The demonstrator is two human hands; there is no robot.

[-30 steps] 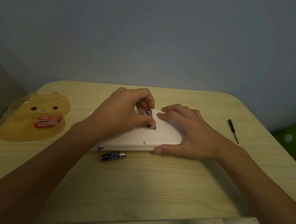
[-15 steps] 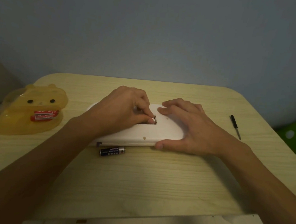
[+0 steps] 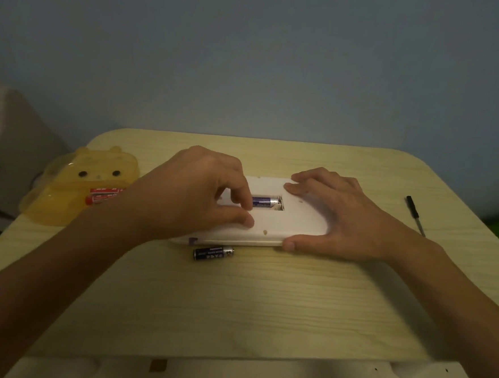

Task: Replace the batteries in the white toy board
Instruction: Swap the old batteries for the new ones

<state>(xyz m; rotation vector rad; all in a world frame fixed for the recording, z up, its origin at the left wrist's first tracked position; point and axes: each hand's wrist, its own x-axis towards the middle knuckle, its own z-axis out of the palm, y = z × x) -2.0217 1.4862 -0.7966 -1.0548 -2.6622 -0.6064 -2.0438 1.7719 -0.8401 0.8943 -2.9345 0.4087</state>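
Lying face down at the middle of the frame on the tabletop (image 3: pixel 263 308), the white toy board (image 3: pixel 293 221), long axis running left to right, battery bay open on its back. Sitting in that bay, a dark blue battery (image 3: pixel 263 201), long axis also left to right, metal-capped end pointing toward the right of the frame. Pinching at the battery's left end, the left hand (image 3: pixel 189 193), fingers (image 3: pixel 243 198) curled nearly closed on it, thumb pressing on the board just below the bay; whether lifting it out or seating it, cannot tell. Bracing the board, the right hand (image 3: pixel 338 215), spread flat, fingers on the far edge, thumb hooked on the near edge, gripping nothing else. Doing this step well probably meaning keeping the board pinned, working the battery from one end against the spring, and tipping it rather than dragging it sideways. Resting loose just below the board, a second dark battery (image 3: pixel 213 252). Waiting at the left, red batteries (image 3: pixel 103 195) in a yellow bear-shaped tray (image 3: pixel 64 205); at the right edge, a small screwdriver (image 3: pixel 414 215).
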